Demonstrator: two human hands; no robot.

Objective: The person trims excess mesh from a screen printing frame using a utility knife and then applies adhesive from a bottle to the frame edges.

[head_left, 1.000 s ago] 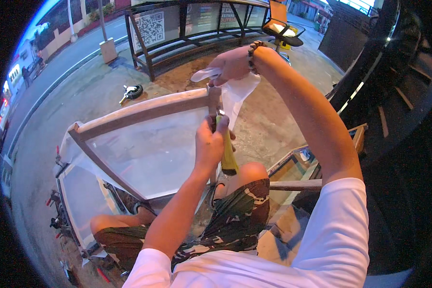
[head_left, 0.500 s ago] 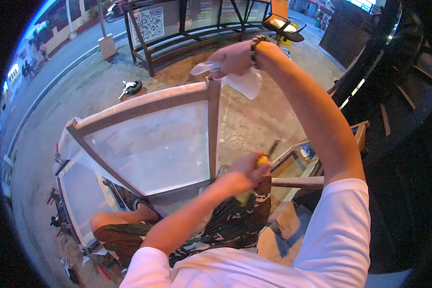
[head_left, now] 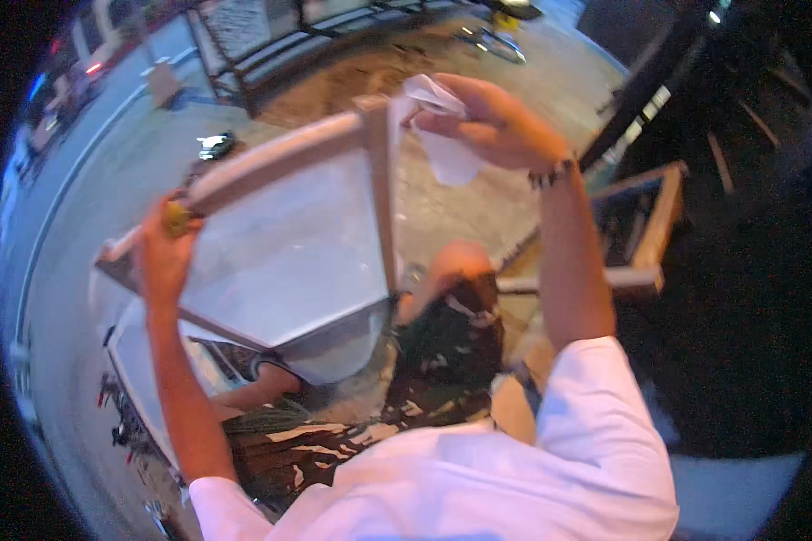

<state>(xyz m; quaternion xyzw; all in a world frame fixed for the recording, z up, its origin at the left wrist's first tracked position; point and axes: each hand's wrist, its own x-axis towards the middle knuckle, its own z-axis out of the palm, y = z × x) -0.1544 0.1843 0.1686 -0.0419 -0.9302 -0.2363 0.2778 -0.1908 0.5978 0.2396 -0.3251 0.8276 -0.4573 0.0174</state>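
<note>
A wooden frame with a translucent white sheet across it stands tilted before my knees. My left hand is at the frame's left upper side, fingers closed round a yellow-handled tool. The tool's working end cannot be made out now. Beside the upper right corner of the frame, my right hand pinches a loose flap of thin white sheet. The flap hangs down below the fingers. Motion smears much of the picture.
Another sheeted frame with clamps along its edge lies at lower left. To the right is an open wooden frame. A dark rack and a small object are farther off on the concrete.
My left hand has swung from near my right knee over to the frame's left upper side with the yellow-handled tool. My right hand keeps the white flap and has shifted slightly right.
</note>
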